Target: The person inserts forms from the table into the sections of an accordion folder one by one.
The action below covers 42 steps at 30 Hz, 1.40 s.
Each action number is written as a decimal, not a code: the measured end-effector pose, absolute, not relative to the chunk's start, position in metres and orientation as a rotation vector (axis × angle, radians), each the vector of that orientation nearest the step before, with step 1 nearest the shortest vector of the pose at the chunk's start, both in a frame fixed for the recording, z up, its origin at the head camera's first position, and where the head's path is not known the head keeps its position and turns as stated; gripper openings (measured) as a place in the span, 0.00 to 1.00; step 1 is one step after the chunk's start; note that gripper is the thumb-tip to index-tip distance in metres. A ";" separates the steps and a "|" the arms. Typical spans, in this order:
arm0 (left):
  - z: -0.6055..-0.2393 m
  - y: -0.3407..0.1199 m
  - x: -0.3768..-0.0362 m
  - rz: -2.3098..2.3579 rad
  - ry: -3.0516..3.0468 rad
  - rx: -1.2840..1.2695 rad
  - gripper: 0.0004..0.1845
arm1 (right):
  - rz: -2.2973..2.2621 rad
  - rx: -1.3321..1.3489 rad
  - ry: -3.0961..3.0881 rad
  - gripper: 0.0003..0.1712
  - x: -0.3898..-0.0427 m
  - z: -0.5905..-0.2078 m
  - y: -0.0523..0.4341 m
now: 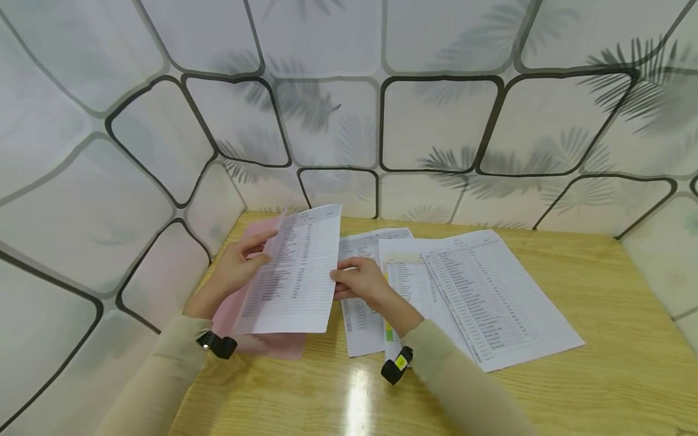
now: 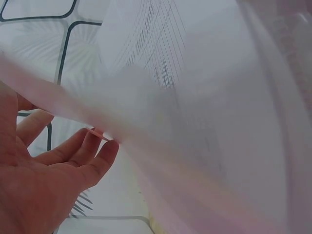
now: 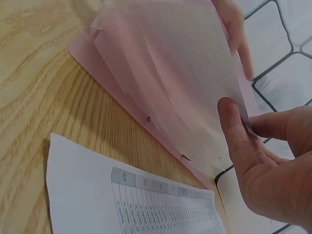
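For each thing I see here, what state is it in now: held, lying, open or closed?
printed sheet: lifted off the table, tilted, held at both side edges.
left hand: holds the sheet's left edge.
right hand: pinches the sheet's right edge with thumb and fingers.
pink folder: lying on the table under the sheet; cover appears lifted.
loose sheets: lying flat, overlapping.
table: bears the papers.

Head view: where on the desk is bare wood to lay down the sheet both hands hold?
Bare wood lies along the near edge of the desk and at the right, past the spread sheets. The left is crowded: the pink folder lies under the held sheet, printed pages beside it.
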<state>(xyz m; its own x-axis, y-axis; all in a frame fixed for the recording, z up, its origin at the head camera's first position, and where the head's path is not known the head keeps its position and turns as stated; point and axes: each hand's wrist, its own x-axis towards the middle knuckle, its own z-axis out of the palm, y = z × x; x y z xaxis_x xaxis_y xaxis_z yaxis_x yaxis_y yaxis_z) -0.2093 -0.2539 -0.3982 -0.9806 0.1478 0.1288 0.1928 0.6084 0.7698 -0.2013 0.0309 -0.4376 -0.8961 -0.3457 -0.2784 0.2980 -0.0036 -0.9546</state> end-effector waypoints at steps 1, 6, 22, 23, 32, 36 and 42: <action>-0.398 -0.254 -0.209 -1.336 -2.771 -0.292 0.30 | -1.955 -0.057 1.837 0.22 -0.201 -0.438 0.029; -0.398 -0.255 -0.208 -1.357 -2.758 -0.290 0.30 | -1.979 -0.071 1.810 0.19 -0.201 -0.440 0.020; -0.399 -0.256 -0.207 -1.411 -2.712 -0.328 0.29 | -2.002 -0.126 1.800 0.15 -0.201 -0.441 -0.002; -0.398 -0.256 -0.207 -1.412 -2.714 -0.325 0.29 | -2.001 -0.126 1.801 0.15 -0.201 -0.440 -0.003; -0.393 -0.251 -0.204 -1.414 -2.745 -0.284 0.29 | -1.977 -0.109 1.819 0.16 -0.201 -0.440 -0.013; -0.393 -0.251 -0.203 -1.415 -2.751 -0.280 0.30 | -1.978 -0.100 1.827 0.15 -0.202 -0.442 -0.017; -0.395 -0.254 -0.204 -1.423 -2.745 -0.290 0.30 | -1.981 -0.112 1.842 0.15 -0.202 -0.442 -0.026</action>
